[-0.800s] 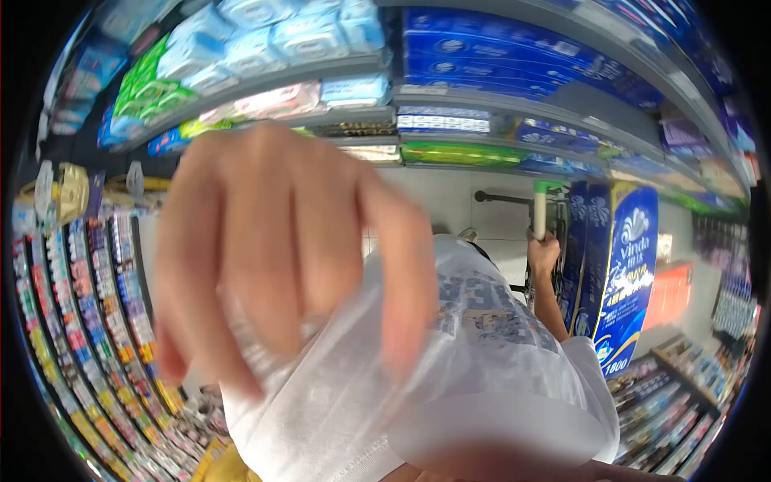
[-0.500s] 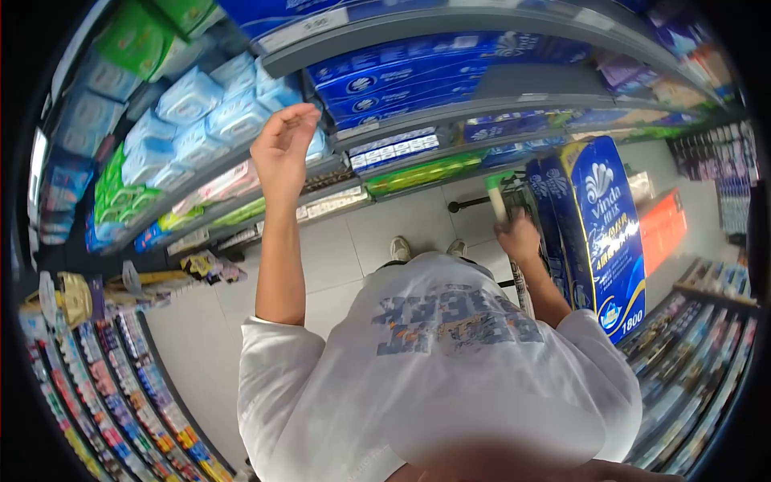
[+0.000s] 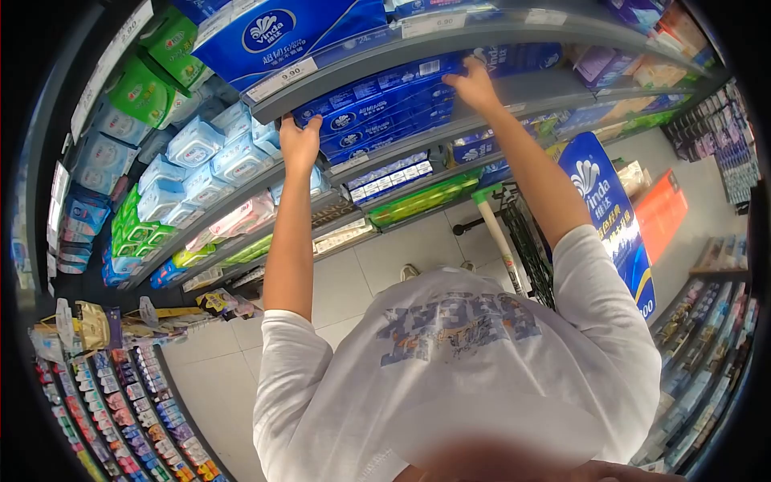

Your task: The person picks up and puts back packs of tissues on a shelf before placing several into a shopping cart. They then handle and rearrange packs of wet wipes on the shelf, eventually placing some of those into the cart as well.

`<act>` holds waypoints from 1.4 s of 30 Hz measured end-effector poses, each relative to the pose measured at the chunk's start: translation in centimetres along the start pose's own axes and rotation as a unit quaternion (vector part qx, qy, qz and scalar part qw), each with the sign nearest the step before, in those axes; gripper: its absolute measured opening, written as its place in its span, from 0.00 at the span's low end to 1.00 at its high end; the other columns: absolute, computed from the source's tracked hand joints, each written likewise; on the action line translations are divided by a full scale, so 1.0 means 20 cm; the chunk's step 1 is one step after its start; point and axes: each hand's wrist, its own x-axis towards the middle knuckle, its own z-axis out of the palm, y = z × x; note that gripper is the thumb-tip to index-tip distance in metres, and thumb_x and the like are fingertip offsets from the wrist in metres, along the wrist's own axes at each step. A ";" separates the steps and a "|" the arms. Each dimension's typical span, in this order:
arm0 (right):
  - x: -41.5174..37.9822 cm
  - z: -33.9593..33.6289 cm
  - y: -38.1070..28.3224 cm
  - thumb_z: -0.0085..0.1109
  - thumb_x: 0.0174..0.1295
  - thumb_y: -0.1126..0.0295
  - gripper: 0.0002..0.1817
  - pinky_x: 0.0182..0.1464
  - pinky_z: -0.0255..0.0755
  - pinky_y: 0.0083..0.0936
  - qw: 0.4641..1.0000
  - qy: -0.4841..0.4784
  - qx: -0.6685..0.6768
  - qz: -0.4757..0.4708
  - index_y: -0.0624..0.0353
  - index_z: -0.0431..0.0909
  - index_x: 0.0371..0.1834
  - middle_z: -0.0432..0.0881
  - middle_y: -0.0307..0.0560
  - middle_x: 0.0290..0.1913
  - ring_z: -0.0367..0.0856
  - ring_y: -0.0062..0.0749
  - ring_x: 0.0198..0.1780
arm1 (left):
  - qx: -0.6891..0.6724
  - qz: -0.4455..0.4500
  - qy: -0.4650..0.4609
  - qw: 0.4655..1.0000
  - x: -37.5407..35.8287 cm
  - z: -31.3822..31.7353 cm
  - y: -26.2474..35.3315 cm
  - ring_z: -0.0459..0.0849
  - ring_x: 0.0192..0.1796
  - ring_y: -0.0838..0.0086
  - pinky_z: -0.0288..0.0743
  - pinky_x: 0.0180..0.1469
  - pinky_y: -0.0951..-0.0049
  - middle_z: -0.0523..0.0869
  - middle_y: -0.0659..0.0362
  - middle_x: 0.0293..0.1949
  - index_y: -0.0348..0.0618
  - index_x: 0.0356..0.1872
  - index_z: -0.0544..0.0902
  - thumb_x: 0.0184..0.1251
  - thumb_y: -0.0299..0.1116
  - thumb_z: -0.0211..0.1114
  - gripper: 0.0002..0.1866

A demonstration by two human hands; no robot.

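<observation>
A stack of blue Vinda tissue packs (image 3: 377, 112) lies on a grey shelf in front of me. My left hand (image 3: 299, 143) is at the left end of the stack's top pack, thumb on its front and fingers round its end. At the right end, my right hand (image 3: 475, 84) touches the same pack, its fingertips partly hidden behind it. The pack sits between both hands, on top of the others.
Light-blue wipes packs (image 3: 195, 142) fill the shelf to the left. A shelf edge with price labels (image 3: 434, 24) runs above the stack. Below right stand a cart with a pale handle (image 3: 498, 233) and a tall blue Vinda package (image 3: 610, 217). Shelves flank both sides.
My right hand has left the cart handle and moved up to the stack's right end. My left hand has moved onto the left end. The view has shifted slightly.
</observation>
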 end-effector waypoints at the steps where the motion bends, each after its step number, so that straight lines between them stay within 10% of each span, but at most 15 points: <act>1: 0.00 0.00 -0.01 0.71 0.52 0.65 0.36 0.52 0.76 0.33 0.998 -0.038 0.039 0.027 0.72 0.72 0.64 0.84 0.61 0.51 0.85 0.43 0.48 | 0.001 0.000 0.003 1.000 0.00 0.00 0.01 0.84 0.55 0.57 0.72 0.61 0.65 0.85 0.41 0.54 0.25 0.61 0.75 0.59 0.29 0.68 0.29; 11: -0.29 -0.08 -0.05 0.62 0.59 0.82 0.37 0.66 0.67 0.27 0.941 -0.030 0.335 -0.033 0.64 0.64 0.75 0.83 0.46 0.55 0.79 0.30 0.57 | -0.214 0.016 0.018 0.977 -0.32 -0.02 0.22 0.79 0.61 0.69 0.71 0.62 0.73 0.79 0.51 0.63 0.28 0.71 0.67 0.69 0.20 0.61 0.29; 21: -0.72 -0.27 -0.01 0.65 0.66 0.69 0.26 0.55 0.81 0.31 0.888 0.032 0.449 0.094 0.64 0.73 0.66 0.83 0.42 0.45 0.82 0.27 0.50 | -0.408 -0.150 0.087 0.896 -0.71 0.00 0.20 0.83 0.57 0.61 0.85 0.50 0.55 0.80 0.52 0.59 0.43 0.63 0.71 0.75 0.34 0.62 0.19; 42: -1.41 -1.09 0.32 0.69 0.63 0.76 0.23 0.52 0.80 0.23 0.889 0.273 0.338 0.144 0.67 0.75 0.60 0.88 0.54 0.45 0.87 0.29 0.47 | -0.429 -0.220 -0.254 0.839 -0.69 0.79 0.31 0.82 0.59 0.53 0.79 0.60 0.48 0.80 0.45 0.59 0.34 0.65 0.70 0.68 0.29 0.58 0.24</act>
